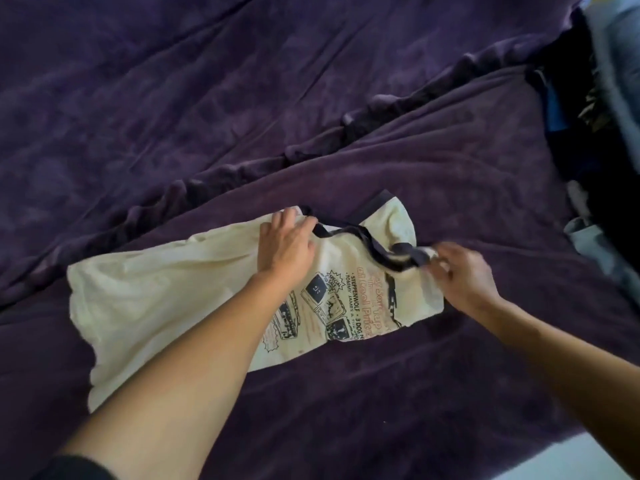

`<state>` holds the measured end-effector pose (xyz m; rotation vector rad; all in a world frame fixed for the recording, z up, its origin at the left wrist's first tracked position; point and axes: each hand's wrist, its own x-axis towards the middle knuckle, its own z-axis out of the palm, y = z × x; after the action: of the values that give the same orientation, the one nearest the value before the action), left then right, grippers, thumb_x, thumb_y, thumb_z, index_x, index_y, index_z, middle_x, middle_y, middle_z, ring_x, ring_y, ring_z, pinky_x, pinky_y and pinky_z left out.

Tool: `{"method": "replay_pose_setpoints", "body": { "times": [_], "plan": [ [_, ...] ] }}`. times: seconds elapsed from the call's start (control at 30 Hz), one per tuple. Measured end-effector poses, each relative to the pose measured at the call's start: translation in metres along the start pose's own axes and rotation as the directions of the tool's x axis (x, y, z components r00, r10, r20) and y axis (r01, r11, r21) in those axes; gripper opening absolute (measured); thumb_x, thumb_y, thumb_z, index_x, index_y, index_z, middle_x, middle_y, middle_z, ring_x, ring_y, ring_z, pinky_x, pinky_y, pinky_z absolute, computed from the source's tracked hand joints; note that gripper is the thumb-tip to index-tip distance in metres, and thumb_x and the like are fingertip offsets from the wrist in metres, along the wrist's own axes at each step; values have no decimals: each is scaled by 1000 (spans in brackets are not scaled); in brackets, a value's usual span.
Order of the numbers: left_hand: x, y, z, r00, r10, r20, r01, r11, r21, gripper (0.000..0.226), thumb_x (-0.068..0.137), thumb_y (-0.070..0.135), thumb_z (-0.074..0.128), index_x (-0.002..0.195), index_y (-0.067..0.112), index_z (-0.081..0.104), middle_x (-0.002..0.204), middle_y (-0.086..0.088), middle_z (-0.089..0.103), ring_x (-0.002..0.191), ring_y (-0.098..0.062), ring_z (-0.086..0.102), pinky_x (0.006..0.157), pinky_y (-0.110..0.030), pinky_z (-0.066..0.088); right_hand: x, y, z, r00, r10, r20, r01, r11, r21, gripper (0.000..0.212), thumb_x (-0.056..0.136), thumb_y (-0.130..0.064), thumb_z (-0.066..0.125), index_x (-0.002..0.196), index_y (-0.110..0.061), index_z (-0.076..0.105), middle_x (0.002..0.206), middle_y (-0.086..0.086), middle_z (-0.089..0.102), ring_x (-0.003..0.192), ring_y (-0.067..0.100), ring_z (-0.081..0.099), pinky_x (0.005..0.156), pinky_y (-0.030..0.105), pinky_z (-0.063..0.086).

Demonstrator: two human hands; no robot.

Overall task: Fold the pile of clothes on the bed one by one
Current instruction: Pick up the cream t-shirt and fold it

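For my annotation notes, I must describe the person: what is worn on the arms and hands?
Both hands are bare: no gloves or rings show on the left hand or the right hand, though the right is blurred. Neither wrist carries a watch. The forearms are uncovered; a dark sleeve shows at the left arm only.

"What is the person wearing?"

"One dark sleeve [69, 469], black by the look of it, in the lower left corner of the frame. Its edge runs in a soft curve across the left forearm [194, 358]."

"And past that edge?"

"Bare arm, all the way to the left hand [285, 247]."

"The other side?"

"The right forearm [568, 358] is bare from the right edge of the frame to the right hand [462, 275], which is blurred."
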<state>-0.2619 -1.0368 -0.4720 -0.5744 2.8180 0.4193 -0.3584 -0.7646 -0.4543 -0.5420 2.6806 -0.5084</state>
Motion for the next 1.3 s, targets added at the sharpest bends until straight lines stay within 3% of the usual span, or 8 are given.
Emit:
{"method": "replay_pose_setpoints", "body": {
  "times": [0.13, 0.47, 0.63, 0.8, 0.9, 1.03, 1.17, 1.3],
  "plan": [
    [15, -11, 0, 986, -139, -88, 132, 987, -87, 18, 92, 23, 51, 105, 21, 64, 114, -4, 55, 109, -28, 46, 89, -40, 34, 51, -23, -9, 945, 263, 196, -326, 825, 461, 29, 94, -33, 57, 77, -11, 64, 68, -1, 58, 65, 15, 54, 60, 31, 42],
    [30, -17, -9, 967, -254, 3, 254, 966, -41, 30, 91, 27, 58, 118, 15, 52, 123, -12, 52, 114, -34, 48, 90, -47, 39, 73, 21, -23, 876, 478, 64, -468, 811, 350, 23, 89, -35, 62, 96, -14, 66, 83, 2, 63, 83, 20, 58, 69, 31, 42],
    [-14, -5, 8, 965, 129, -226, -130, 991, 14, 13, 84, 18, 59, 92, 9, 64, 94, -10, 57, 87, -33, 55, 72, -41, 44, 58, 12, -20, 858, 453, 240, -508, 686, 521, 45, 76, -53, 73, 102, -18, 63, 95, -4, 69, 86, 14, 66, 73, 33, 54],
    [-76, -18, 42, 966, 69, 250, -116, 977, 179, 70, 85, 62, 50, 146, 34, 28, 151, -10, 22, 139, -32, 24, 102, -51, 32, 60, 3, -11, 833, 423, 356, -552, 673, 492, 32, 69, -26, 86, 93, -20, 65, 99, 4, 72, 86, 20, 69, 80, 38, 56],
    [-100, -29, 37, 962, 40, 269, -80, 987, 141, 81, 85, 68, 45, 150, 32, 15, 158, -7, 5, 146, -31, 7, 112, -52, 22, 47, -12, -39, 854, 364, 373, -518, 669, 533, 26, 74, -22, 83, 94, -14, 69, 96, 10, 74, 80, 26, 71, 73, 39, 59],
    [-138, -60, 21, 989, -43, 141, 32, 996, 79, 62, 89, 56, 38, 137, 18, 48, 146, -16, 36, 132, -36, 39, 102, -49, 38, 22, -70, -71, 932, 201, 301, -340, 772, 537, 40, 71, -34, 84, 98, -11, 65, 90, 7, 74, 81, 27, 72, 73, 48, 60],
    [-181, -104, 12, 978, -203, 42, 200, 977, 71, 42, 81, 31, 68, 118, 11, 63, 128, -17, 53, 114, -38, 53, 88, -51, 49, 4, -163, -42, 975, 73, 208, -109, 979, 170, 43, 80, -36, 74, 110, -13, 55, 96, 0, 62, 82, 21, 61, 62, 29, 45],
    [-218, -152, 9, 941, -333, -67, 338, 936, 97, 39, 73, 23, 75, 110, 14, 65, 126, -14, 49, 113, -36, 50, 83, -51, 46, -16, -223, 40, 833, 2, 554, -98, 985, 145, 72, 80, -40, 74, 141, -18, 41, 117, 3, 59, 100, 22, 59, 79, 28, 45]
  ]
}}
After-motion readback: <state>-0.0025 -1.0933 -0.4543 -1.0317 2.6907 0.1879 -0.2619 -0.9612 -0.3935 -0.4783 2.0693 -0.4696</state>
